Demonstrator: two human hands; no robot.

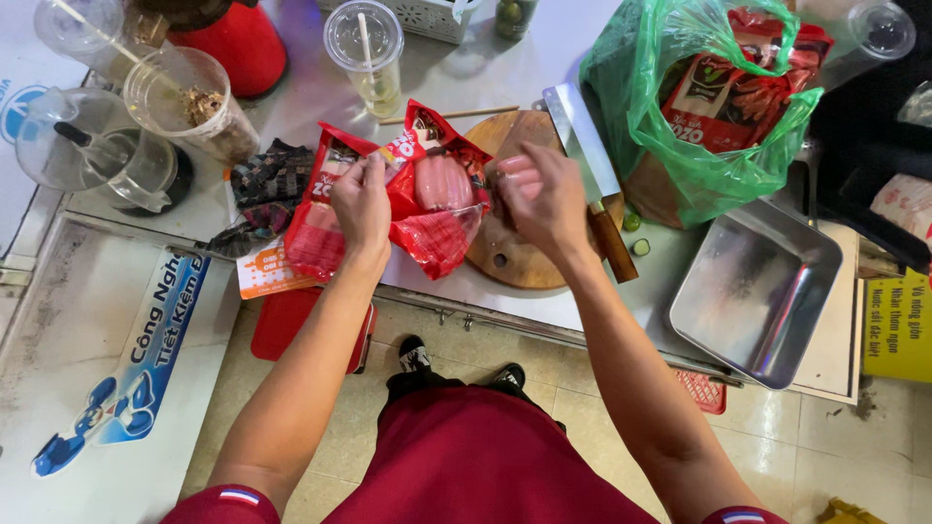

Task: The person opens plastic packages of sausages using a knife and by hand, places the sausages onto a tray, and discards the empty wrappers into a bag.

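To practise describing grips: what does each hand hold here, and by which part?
The left hand pinches the red sausage packet by its torn top edge. The right hand grips pink sausages around their ends.

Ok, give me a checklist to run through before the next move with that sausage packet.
1. Left hand grips the red sausage packet: ok.
2. Packet torn open: ok, the top is split.
3. Right hand holds pink sausages firmly: cannot tell, the fingers hide most of them.
4. Round wooden board free for the sausages: not ok, packet and cleaver lie partly over it.
5. Cleaver lying flat, away from both hands: not ok, it lies just beside the right hand.
6. Steel tray within reach: ok, judging by its place.
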